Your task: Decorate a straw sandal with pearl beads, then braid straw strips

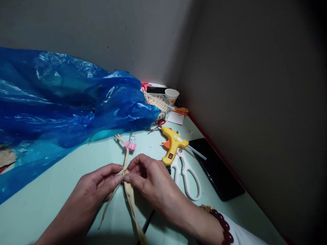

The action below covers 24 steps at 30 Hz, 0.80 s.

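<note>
A pale braid of flat, husk-like strips runs down the table toward me. Its finished-looking upper end is pinched in a pink binder clip, whose silver handles point away. My left hand grips the strips from the left, thumb and forefinger pressed together just below the clip. From the right, my right hand pinches the same spot, its fingertips nearly meeting the left ones. One thin strand hangs down on the left, and a wider strip trails to the bottom edge.
Right of my hands lie a yellow glue gun, white-handled scissors and a black tablet. Blue plastic sheeting covers the left and back. A woven basket, paper cup and red-handled scissors stand near the wall corner.
</note>
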Each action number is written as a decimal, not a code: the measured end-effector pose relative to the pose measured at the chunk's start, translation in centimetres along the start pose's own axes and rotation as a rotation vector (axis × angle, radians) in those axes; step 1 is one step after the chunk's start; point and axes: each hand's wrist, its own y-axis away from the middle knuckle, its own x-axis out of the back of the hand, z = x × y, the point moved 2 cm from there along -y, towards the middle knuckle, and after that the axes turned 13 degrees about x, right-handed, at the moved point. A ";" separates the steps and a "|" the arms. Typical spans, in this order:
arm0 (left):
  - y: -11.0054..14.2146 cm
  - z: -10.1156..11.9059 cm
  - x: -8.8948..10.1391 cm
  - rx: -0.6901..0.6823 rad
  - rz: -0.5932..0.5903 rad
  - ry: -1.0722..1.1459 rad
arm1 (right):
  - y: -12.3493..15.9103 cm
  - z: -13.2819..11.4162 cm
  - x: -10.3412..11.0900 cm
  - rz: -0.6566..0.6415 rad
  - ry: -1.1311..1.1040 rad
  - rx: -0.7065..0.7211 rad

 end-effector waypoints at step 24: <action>0.8 1.2 -0.4 -0.198 0.246 -0.359 | 0.1 -0.4 -0.1 -0.067 0.381 0.119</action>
